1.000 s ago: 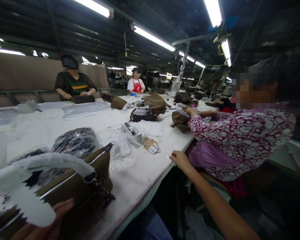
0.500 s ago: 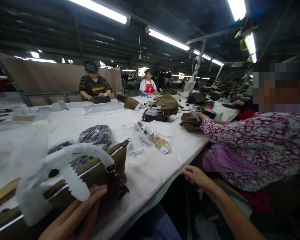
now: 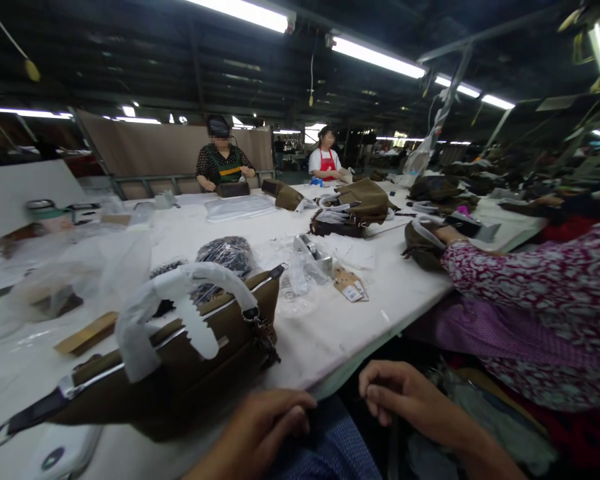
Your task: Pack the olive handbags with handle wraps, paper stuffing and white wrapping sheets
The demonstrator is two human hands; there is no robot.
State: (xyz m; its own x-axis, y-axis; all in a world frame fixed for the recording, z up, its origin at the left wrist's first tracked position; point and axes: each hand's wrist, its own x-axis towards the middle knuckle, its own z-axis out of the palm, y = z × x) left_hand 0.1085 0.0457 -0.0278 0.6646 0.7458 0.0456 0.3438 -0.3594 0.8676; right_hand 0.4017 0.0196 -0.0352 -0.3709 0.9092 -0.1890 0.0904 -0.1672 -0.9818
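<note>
An olive-brown handbag [image 3: 190, 373] stands at the table's near left, its handle [image 3: 200, 273] wrapped in white film. A white toothed strip hangs from the handle, and a dark tassel from its right end. My left hand [image 3: 275, 420] is off the bag, to its lower right above my lap, fingers forward and holding nothing visible. Right of it, beyond the table edge, my right hand [image 3: 405, 397] hovers with loosely bent fingers; nothing shows between them.
Plastic-wrapped dark bundles [image 3: 225, 257], a tape dispenser [image 3: 313, 257] and cardboard tags [image 3: 350, 283] lie behind the bag. Clear plastic bags [image 3: 80, 267] cover the left side. A co-worker's patterned sleeve [image 3: 525, 280] reaches in at right to another bag [image 3: 423, 243]. Two people sit across the table.
My left hand has come away from the handbag and moved right toward my lap. My right hand's fingers have bent differently. The view has turned left, showing more of the bag.
</note>
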